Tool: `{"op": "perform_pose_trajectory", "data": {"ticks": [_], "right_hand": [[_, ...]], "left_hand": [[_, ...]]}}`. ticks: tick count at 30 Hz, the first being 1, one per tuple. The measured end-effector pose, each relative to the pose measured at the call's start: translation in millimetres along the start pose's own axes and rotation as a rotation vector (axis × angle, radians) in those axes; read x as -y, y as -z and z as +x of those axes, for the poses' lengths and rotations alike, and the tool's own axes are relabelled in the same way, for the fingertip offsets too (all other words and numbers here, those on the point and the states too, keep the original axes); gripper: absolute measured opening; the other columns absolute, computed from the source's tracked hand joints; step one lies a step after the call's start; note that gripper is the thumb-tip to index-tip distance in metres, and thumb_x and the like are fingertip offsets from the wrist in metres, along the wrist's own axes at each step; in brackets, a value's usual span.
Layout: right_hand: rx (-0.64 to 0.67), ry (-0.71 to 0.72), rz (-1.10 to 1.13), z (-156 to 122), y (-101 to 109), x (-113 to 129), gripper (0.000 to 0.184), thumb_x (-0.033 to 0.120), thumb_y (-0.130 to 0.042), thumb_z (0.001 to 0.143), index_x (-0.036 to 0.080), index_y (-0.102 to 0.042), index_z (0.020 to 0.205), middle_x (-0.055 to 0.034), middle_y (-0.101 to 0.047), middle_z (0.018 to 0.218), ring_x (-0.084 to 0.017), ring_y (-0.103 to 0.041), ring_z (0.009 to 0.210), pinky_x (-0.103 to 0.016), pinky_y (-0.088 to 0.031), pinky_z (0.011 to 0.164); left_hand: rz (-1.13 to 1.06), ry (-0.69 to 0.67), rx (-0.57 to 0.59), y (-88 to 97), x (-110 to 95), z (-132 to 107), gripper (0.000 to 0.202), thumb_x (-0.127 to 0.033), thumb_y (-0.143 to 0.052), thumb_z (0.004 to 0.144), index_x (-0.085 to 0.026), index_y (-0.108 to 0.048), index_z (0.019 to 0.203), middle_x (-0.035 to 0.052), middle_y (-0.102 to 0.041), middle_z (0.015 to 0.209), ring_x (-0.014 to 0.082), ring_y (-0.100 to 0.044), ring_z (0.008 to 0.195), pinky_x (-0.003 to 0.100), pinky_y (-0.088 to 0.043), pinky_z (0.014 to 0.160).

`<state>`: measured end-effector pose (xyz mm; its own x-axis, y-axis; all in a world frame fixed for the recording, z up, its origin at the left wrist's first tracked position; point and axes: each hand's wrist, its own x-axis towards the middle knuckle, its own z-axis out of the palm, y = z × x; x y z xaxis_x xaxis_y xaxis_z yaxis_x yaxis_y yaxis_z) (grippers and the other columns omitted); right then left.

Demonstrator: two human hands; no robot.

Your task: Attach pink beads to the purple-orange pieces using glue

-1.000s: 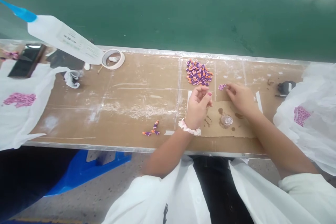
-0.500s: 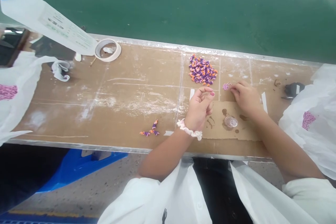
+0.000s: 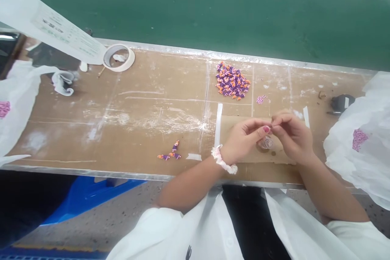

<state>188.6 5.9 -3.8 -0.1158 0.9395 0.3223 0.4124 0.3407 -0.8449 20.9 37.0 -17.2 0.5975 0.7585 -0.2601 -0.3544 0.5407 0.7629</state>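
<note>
Fingertips together, my left hand [image 3: 246,137] and my right hand [image 3: 291,135] meet above a taped piece of cardboard [image 3: 227,124]. Both are closed in a pinch; whatever lies between the fingertips is too small to make out. Below them, partly covered, is a small clear cup [image 3: 266,142] on the cardboard. Just beyond the hands lies a little heap of pink and white bits [image 3: 261,99]. A pile of small purple figures with orange tops [image 3: 233,81] sits behind it to the left. Three like figures [image 3: 174,152] lie apart near the front edge.
On the left are a roll of masking tape [image 3: 130,59], a large white bottle [image 3: 61,28] and white wrapping [image 3: 22,89] with pink bits. To the right, a black object [image 3: 341,103] and more white wrapping [image 3: 344,138] flank the work area. A green surface [image 3: 195,12] runs behind.
My right hand has moved from beside the pink and white bits back toward me to meet my left hand. My left hand has shifted right and nearer. The view has turned slightly.
</note>
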Motion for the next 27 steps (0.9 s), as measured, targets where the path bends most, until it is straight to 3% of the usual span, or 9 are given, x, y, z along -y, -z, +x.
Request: {"op": "perform_pose_trajectory", "data": {"ticks": [5, 12, 18, 27], "right_hand": [[-0.029, 0.002, 0.175, -16, -4, 6, 0.012, 0.013, -0.057, 0.092, 0.024, -0.060, 0.095, -0.0023, -0.054, 0.084, -0.014, -0.055, 0.069, -0.026, -0.047, 0.056], [-0.107, 0.152, 0.102, -21, -4, 1, 0.026, 0.005, -0.063, 0.085, 0.026, -0.066, 0.100, -0.0032, -0.062, 0.084, -0.017, -0.061, 0.072, -0.030, -0.051, 0.057], [-0.157, 0.170, 0.065, -25, -8, 4, 0.036, 0.002, -0.065, 0.082, 0.028, -0.068, 0.106, -0.0031, -0.066, 0.084, -0.017, -0.062, 0.070, -0.031, -0.052, 0.057], [-0.162, 0.118, 0.083, -25, -9, 10, 0.033, 0.002, -0.065, 0.081, 0.027, -0.068, 0.103, -0.0030, -0.067, 0.084, -0.017, -0.063, 0.072, -0.029, -0.053, 0.056]], "left_hand": [[-0.057, 0.043, 0.071, -5.1, 5, -3, 0.035, -0.044, -0.082, 0.069, -0.012, -0.070, 0.077, -0.0004, -0.061, 0.063, 0.0057, -0.052, 0.055, 0.021, -0.040, 0.053], [0.014, 0.054, 0.075, -6.5, -5, -8, 0.031, -0.043, -0.079, 0.073, -0.014, -0.069, 0.075, 0.0012, -0.063, 0.064, 0.0074, -0.055, 0.057, 0.023, -0.047, 0.058], [0.034, -0.014, 0.088, -7.4, -4, -12, 0.029, -0.041, -0.077, 0.077, -0.015, -0.064, 0.076, -0.0012, -0.057, 0.065, 0.0063, -0.051, 0.059, 0.021, -0.046, 0.060], [0.147, -0.158, 0.137, -7.7, 5, -13, 0.026, -0.041, -0.062, 0.089, -0.017, -0.056, 0.081, -0.0012, -0.051, 0.073, 0.0073, -0.048, 0.066, 0.021, -0.043, 0.064]]}}
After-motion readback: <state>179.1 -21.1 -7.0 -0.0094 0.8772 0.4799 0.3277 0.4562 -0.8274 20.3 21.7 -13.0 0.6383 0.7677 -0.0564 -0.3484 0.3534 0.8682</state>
